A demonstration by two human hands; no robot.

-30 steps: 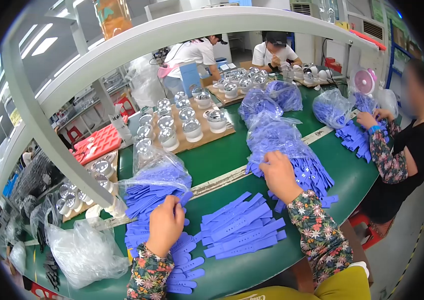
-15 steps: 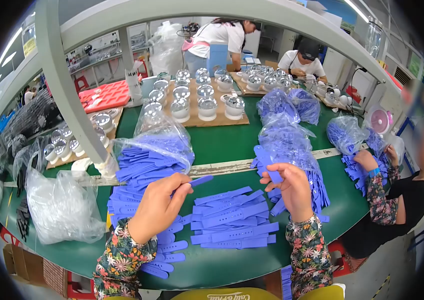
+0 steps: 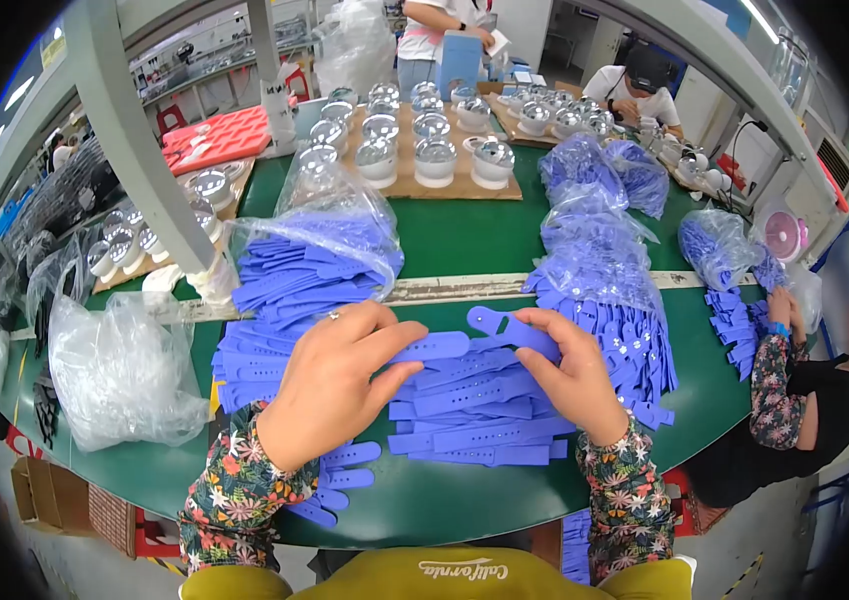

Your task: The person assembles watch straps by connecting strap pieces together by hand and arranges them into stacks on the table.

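Note:
My left hand (image 3: 329, 378) pinches a blue-violet watch strap half (image 3: 440, 346) with small holes along it. In my right hand (image 3: 584, 388), thumb and fingers grip another blue-violet strap half (image 3: 528, 336), whose rounded end has a slot and a hole. The two ends are close together over a stacked pile of straps (image 3: 484, 432). Left of that pile, more straps (image 3: 244, 365) lie under and beside my left hand. Behind it, a clear bag (image 3: 369, 225) spills straps. Further right, another heap of straps (image 3: 609, 320) comes out of plastic bags.
Clear-domed white pieces (image 3: 434, 163) stand on cardboard at the back. A crumpled clear bag (image 3: 119, 375) sits left, beside a grey frame post (image 3: 134, 130). On the right, a co-worker's hands (image 3: 782, 308) are near more straps and a pink fan (image 3: 784, 235).
Both hands have come closer together, bringing the two strap halves nearly end to end above the pile. The head view has shifted. The co-worker's hands on the right have moved together.

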